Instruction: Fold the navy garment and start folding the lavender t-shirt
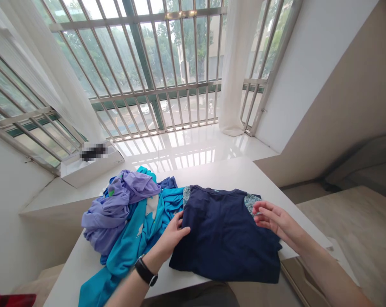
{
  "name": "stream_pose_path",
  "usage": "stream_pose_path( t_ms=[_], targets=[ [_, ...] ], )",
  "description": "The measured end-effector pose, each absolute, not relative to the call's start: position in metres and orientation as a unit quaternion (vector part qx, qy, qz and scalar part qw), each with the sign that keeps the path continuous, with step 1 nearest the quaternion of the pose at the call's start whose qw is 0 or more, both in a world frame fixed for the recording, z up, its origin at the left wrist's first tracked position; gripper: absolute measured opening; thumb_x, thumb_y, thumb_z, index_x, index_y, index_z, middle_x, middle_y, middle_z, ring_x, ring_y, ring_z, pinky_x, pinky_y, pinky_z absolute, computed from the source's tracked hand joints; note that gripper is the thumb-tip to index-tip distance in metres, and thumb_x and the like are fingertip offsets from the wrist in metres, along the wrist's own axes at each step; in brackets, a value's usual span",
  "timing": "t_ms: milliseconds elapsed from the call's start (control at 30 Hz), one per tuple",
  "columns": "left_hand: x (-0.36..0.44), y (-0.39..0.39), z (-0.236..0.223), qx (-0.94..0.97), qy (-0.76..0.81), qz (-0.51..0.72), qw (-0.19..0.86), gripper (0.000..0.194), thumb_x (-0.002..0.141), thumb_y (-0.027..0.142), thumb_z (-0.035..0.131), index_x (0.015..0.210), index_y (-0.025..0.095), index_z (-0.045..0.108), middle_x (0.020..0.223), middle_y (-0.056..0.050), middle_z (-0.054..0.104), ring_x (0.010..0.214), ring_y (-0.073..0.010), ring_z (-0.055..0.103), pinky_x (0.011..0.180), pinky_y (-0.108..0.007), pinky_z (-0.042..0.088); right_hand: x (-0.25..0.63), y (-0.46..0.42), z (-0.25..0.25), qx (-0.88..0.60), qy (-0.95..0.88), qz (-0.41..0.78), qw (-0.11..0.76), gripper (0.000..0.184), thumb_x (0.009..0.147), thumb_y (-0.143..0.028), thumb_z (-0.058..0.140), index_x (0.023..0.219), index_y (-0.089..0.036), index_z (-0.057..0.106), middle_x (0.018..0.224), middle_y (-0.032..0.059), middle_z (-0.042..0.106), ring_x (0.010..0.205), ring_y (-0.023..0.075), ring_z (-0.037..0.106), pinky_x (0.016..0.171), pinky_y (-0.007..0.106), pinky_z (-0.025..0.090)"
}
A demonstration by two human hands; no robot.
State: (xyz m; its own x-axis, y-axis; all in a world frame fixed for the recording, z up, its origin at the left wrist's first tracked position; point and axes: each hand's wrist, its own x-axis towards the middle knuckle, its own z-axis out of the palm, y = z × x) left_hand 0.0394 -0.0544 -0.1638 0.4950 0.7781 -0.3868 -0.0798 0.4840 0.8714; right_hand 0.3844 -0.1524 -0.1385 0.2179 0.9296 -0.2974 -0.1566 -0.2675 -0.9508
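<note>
A navy shirt with patterned blue-green shoulder pieces lies folded on the white table, its neckline toward the window. My left hand touches the shirt's left edge, thumb and fingers apart. Just over the patterned right shoulder, my right hand hovers with loosely bent, parted fingers and nothing in them. Left of the shirt is a rumpled heap: a lavender garment on top of a turquoise one with white shapes. Part of the turquoise cloth hangs toward the near edge under my left forearm.
The white table meets a glossy window sill. A white box stands on the sill at left. Barred windows and white curtains rise behind. A beige surface lies beyond the table's right edge.
</note>
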Motion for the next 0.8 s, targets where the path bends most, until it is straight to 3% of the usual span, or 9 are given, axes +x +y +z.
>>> stream_pose_path(
  t_ms=[133, 267, 367, 533, 633, 700, 800],
  targets=[
    [0.023, -0.070, -0.168, 0.498, 0.444, 0.252, 0.701, 0.080, 0.073, 0.035, 0.080, 0.142, 0.021, 0.042, 0.141, -0.015, 0.057, 0.130, -0.0321, 0.052, 0.106, -0.044, 0.045, 0.387, -0.179, -0.162, -0.618, -0.301, 0.507, 0.520, 0.040, 0.074, -0.058, 0.074, 0.095, -0.025, 0.067, 0.092, 0.0069, 0.069, 0.078, 0.0221, 0.069, 0.074, 0.038, 0.059],
    [0.008, -0.086, -0.186, 0.487, 0.456, 0.251, 0.702, 0.089, 0.072, 0.057, 0.077, 0.145, 0.021, 0.041, 0.144, -0.017, 0.052, 0.130, -0.0354, 0.051, 0.103, -0.046, 0.046, 0.385, -0.161, -0.163, -0.629, -0.349, 0.491, 0.491, 0.045, 0.073, -0.061, 0.073, 0.095, -0.023, 0.066, 0.093, 0.0070, 0.069, 0.081, 0.0224, 0.069, 0.077, 0.039, 0.059],
    [-0.005, -0.109, -0.198, 0.496, 0.465, 0.249, 0.689, 0.096, 0.071, 0.065, 0.075, 0.147, 0.021, 0.037, 0.138, -0.017, 0.057, 0.122, -0.0333, 0.057, 0.097, -0.041, 0.049, 0.373, -0.119, -0.151, -0.615, -0.438, 0.490, 0.436, 0.046, 0.076, -0.063, 0.067, 0.097, -0.023, 0.064, 0.096, 0.0078, 0.070, 0.090, 0.0247, 0.069, 0.080, 0.037, 0.057],
    [-0.009, -0.152, -0.205, 0.502, 0.437, 0.229, 0.710, 0.105, 0.075, 0.064, 0.071, 0.153, 0.019, 0.018, 0.105, -0.011, 0.071, 0.088, -0.0236, 0.069, 0.082, -0.035, 0.052, 0.333, -0.018, -0.143, -0.604, -0.645, 0.404, 0.235, 0.038, 0.088, -0.052, 0.055, 0.108, -0.021, 0.066, 0.111, 0.0074, 0.071, 0.103, 0.0223, 0.066, 0.092, 0.032, 0.051],
    [-0.001, -0.165, -0.206, 0.513, 0.472, 0.256, 0.670, 0.109, 0.076, 0.062, 0.071, 0.155, 0.015, 0.011, 0.091, -0.008, 0.071, 0.082, -0.0226, 0.069, 0.077, -0.033, 0.053, 0.311, 0.036, -0.153, -0.624, -0.673, 0.361, 0.166, 0.042, 0.082, -0.047, 0.064, 0.112, -0.017, 0.066, 0.113, 0.0132, 0.069, 0.101, 0.0254, 0.065, 0.089, 0.035, 0.050],
    [0.005, -0.169, -0.203, 0.546, 0.496, 0.272, 0.617, 0.105, 0.080, 0.058, 0.067, 0.156, 0.016, 0.008, 0.092, -0.008, 0.072, 0.079, -0.0221, 0.070, 0.077, -0.032, 0.054, 0.302, 0.061, -0.160, -0.623, -0.687, 0.347, 0.138, 0.042, 0.076, -0.046, 0.069, 0.106, -0.016, 0.068, 0.107, 0.0133, 0.069, 0.097, 0.0268, 0.064, 0.086, 0.035, 0.049],
    [0.013, -0.175, -0.196, 0.589, 0.519, 0.296, 0.544, 0.096, 0.083, 0.049, 0.066, 0.157, 0.021, 0.011, 0.104, -0.009, 0.072, 0.090, -0.0243, 0.071, 0.090, -0.036, 0.054, 0.295, 0.080, -0.163, -0.596, -0.720, 0.344, 0.089, 0.032, 0.069, -0.048, 0.074, 0.082, -0.018, 0.070, 0.086, 0.0073, 0.069, 0.085, 0.0247, 0.063, 0.075, 0.033, 0.048]
  ],
)
